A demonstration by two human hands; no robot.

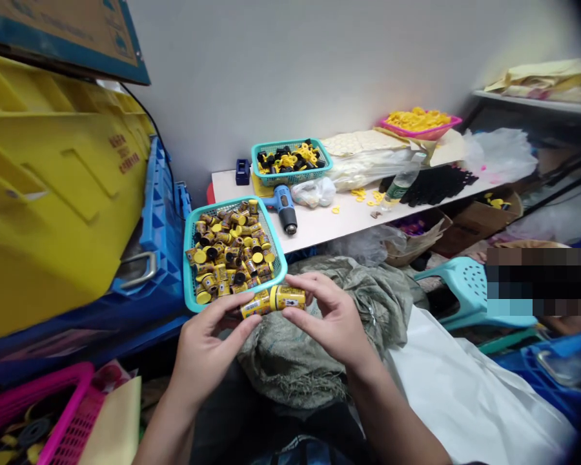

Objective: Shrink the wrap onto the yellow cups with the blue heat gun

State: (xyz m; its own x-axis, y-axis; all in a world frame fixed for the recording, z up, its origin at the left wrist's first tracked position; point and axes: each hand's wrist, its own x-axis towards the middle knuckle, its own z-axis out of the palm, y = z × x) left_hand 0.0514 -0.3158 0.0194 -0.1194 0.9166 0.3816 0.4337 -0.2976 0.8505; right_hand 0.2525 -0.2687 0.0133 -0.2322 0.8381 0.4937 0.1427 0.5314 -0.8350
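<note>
Yellow, and lots of it: there are two little printed jars up front, the left jar (pixel 257 305) in the left hand (pixel 208 349) and the right jar (pixel 291 298) in the right hand (pixel 332 320). Both hands are half-curled, thumb on the near side and fingers on the far side, closed just enough to pinch one jar each, with the palms mostly empty. My guess is that the light fingertip grip is there because the jars are small and a full fist would hide the print. They line up end to end, the right jar's lipped end facing the left one, which looks like a handy way to bring the ends together; I can't tell whether they actually touch. Position-wise, both jars sit between the hands, right in front of the near rim of the teal basket (pixel 276 250), which is packed with more of the same (pixel 230 248). Probably parked there so everything's a short reach away. Just beyond, the heat gun (pixel 285 208) lies on the desk (pixel 314 229), nozzle toward the near edge, handle side by the basket, so I'd say it's easy to grab. Below the hands there's a crumpled sack (pixel 303 368), not holding up the jars.
</note>
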